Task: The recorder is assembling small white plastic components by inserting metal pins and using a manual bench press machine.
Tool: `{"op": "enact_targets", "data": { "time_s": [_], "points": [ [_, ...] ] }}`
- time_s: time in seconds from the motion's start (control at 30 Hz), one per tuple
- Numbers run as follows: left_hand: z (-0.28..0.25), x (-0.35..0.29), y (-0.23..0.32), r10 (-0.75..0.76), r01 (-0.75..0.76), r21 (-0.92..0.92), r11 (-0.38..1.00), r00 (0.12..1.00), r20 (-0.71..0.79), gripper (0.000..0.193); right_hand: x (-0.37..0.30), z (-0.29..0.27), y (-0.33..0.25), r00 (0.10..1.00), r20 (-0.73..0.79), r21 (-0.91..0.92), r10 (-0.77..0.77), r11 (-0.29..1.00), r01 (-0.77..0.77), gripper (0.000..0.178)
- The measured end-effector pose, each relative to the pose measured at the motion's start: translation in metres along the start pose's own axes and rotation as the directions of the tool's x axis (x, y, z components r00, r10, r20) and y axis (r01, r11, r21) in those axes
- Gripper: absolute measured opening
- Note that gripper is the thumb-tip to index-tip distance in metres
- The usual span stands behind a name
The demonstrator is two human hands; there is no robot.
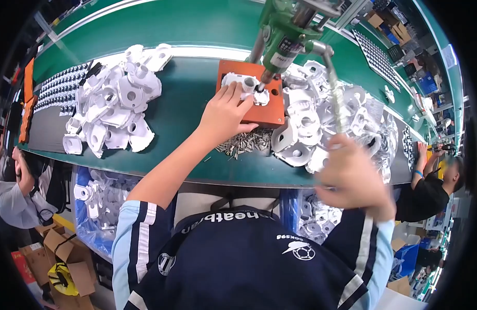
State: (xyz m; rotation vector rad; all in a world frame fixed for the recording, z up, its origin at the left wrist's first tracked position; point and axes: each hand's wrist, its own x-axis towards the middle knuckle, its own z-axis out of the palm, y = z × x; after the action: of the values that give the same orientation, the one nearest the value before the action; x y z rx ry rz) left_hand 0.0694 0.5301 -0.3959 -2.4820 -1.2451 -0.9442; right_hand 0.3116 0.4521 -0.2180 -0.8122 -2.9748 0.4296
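Note:
A green hand-lever press stands over an orange block. On the block sits a white plastic part with a round opening, right under the press's ram. My left hand holds this part down, fingers curled over its near left side and thumb stretched apart along the block's front edge. My right hand, smeared by motion, is closed around the lower end of the press lever. Small metal pins lie heaped before the block, partly behind my left hand.
White plastic parts are piled on the left and right of the green table. Blue bins with more parts stand below its near edge. Rows of small dark pieces lie far left. Other people work at both sides.

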Motion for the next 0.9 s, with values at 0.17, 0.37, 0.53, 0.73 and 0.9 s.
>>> {"op": "enact_targets", "data": {
  "time_s": [0.17, 0.37, 0.53, 0.73, 0.9],
  "points": [
    [-0.007, 0.008, 0.003, -0.096, 0.104, -0.085, 0.991, 0.991, 0.089, 0.063, -0.005, -0.004, 0.019, 0.966, -0.167, 0.278, -0.197, 0.931, 0.237, 0.025],
    [0.001, 0.052, -0.029, -0.219, 0.260, -0.168, 0.951, 0.949, 0.228, 0.050, 0.025, -0.113, 0.129, 0.634, -0.734, 0.672, 0.243, 0.124, 0.730, 0.051],
    [-0.009, 0.096, -0.024, -0.059, 0.298, -0.275, 0.914, 0.768, 0.637, 0.054, 0.102, -0.111, 0.218, 0.823, -0.485, 0.854, 0.296, -0.042, 0.518, 0.052],
    [-0.033, 0.103, -0.046, -0.176, 0.247, -0.060, 0.967, 0.821, 0.543, 0.056, 0.081, -0.038, 0.210, 0.391, -0.454, 0.870, 0.801, 0.493, -0.001, 0.040],
    [-0.020, 0.099, -0.116, -0.173, 0.253, -0.164, 0.953, 0.904, 0.390, 0.050, 0.081, 0.038, 0.239, 0.680, -0.422, 0.504, 0.599, 0.779, -0.373, 0.039]
  ]
}}
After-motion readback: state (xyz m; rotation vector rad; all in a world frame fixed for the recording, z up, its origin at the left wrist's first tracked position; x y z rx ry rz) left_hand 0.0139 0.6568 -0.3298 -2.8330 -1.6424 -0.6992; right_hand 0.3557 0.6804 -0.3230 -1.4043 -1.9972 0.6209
